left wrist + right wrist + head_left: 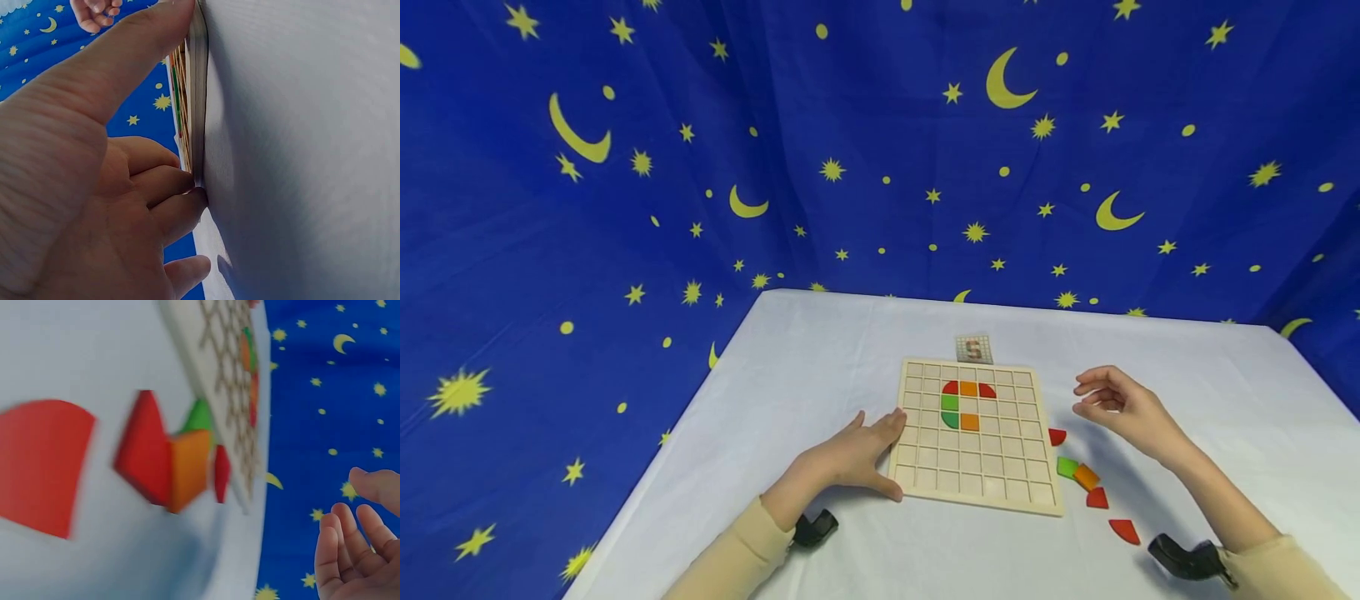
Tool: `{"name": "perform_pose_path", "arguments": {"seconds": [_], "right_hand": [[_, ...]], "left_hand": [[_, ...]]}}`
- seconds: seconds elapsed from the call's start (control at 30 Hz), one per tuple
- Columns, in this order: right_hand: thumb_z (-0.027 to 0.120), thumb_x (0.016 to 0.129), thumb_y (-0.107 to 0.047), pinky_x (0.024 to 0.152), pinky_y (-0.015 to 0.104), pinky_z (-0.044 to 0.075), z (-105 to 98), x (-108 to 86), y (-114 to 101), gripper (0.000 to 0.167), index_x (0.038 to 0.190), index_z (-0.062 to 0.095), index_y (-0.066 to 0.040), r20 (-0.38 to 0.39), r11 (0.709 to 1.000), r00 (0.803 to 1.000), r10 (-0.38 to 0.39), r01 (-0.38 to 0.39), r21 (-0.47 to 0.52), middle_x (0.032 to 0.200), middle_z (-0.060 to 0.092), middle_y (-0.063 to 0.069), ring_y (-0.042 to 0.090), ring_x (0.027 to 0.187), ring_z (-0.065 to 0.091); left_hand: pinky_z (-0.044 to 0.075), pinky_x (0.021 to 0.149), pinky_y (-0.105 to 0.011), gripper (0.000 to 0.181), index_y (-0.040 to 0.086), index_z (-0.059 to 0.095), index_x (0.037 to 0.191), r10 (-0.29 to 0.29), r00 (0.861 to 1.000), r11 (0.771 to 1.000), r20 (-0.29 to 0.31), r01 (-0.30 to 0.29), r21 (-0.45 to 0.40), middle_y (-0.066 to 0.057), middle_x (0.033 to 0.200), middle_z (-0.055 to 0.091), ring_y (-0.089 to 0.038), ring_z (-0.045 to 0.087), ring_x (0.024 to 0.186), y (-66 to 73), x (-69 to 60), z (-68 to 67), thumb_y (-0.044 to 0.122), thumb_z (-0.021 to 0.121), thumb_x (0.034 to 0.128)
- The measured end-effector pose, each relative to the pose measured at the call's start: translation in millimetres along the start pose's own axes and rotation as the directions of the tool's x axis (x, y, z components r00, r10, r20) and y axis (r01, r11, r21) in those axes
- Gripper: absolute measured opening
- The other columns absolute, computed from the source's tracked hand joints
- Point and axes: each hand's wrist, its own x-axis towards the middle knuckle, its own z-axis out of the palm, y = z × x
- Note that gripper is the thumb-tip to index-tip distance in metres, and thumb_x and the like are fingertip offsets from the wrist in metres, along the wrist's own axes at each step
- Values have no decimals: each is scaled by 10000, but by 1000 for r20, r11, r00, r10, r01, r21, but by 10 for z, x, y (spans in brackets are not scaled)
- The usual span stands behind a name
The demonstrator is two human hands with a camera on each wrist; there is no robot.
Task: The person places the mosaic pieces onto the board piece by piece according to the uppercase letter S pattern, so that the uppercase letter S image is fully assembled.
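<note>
A square wooden grid board (932, 482) lies on the white-covered table. Red, orange and green tiles fill several cells in its upper middle, among them an orange square tile (970, 422). My left hand (853, 450) rests at the board's left edge, its fingers and thumb spread and touching the rim. My right hand (1120, 408) hovers above the table right of the board, fingers loosely bent and holding nothing. Below it lie loose pieces: a red quarter-circle tile (1057, 437) at the board's edge, a green tile (1067, 467), an orange tile (1086, 477) and more red quarter-circles (1124, 532).
A small card (973, 349) with a coloured figure on a grid lies just beyond the board's far edge. Black wrist devices (1183, 558) sit at both cuffs. A blue curtain (880, 150) with yellow moons and stars hangs behind and beside the table.
</note>
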Motion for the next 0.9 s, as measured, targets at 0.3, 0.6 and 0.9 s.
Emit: {"name": "perform_pose_path", "arguments": {"seconds": [0.3,0.6,0.9], "right_hand": [[710,837,-112,646,249,517,229,-64,149,407,1170,514,17,161,993,980,118,-116,-23,1046,621,122,166,802,600],[744,792,-97,578,240,501,339,-70,185,410,1128,529,-2,194,991,973,123,-111,-72,1021,593,102,173,739,560],[739,797,-116,710,251,500,391,-51,198,419,1149,532,-19,163,984,977,137,-116,-134,1043,597,70,203,856,556]], "left_hand": [[52,1113,-511,1117,8,152,1501,0,1000,1000,2,0,3,-126,1552,133,-203,166,1409,6,5,1,540,747,720],[59,1114,-510,1113,5,155,1499,1,1000,1000,-1,-1,11,-125,1551,139,-204,173,1408,6,-2,5,531,752,721],[62,1114,-508,1123,2,159,1498,-2,1000,1000,-4,2,16,-126,1550,141,-202,174,1407,-1,3,9,536,755,712]]}}
